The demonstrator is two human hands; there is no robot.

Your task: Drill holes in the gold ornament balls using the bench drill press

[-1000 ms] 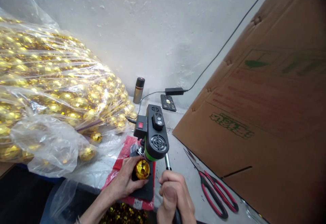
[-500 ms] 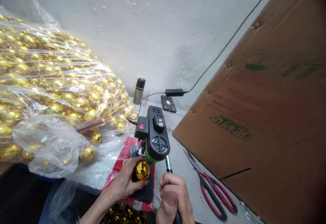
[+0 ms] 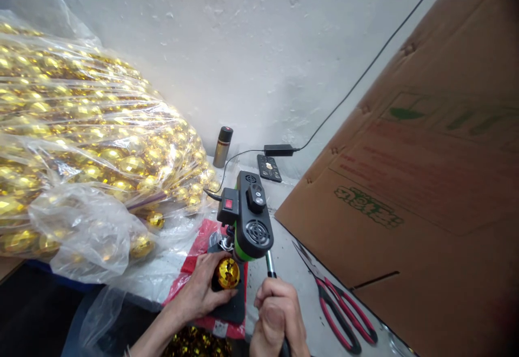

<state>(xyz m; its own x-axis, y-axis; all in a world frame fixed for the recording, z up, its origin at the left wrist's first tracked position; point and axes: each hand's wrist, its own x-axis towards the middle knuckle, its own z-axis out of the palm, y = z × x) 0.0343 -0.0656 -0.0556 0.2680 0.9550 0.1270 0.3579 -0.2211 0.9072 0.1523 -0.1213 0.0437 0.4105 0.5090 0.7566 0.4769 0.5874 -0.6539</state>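
Note:
My left hand (image 3: 204, 286) curls its fingers and thumb round a shiny gold faceted ball (image 3: 228, 273), at the black base (image 3: 233, 309) of a small bench drill press. The black and green head of the drill press (image 3: 252, 219) stands just above and beyond the ball and hides whatever tip points down at it. My right hand (image 3: 278, 313) is closed round the dark grip of the machine's metal lever (image 3: 270, 264). Under the base lies a red plastic sheet (image 3: 193, 252).
At left bulges a clear plastic bag (image 3: 89, 130) full of gold balls. A large cardboard box (image 3: 405, 184) leans on the right, with red-handled scissors (image 3: 336, 303) beside it. Behind the machine are a spray can (image 3: 223, 147), a phone (image 3: 269, 167) and a power adapter (image 3: 278, 150) with its cord.
The whole view has shifted very slightly. Both hands keep their holds on the ball and the lever, with no clear movement of either.

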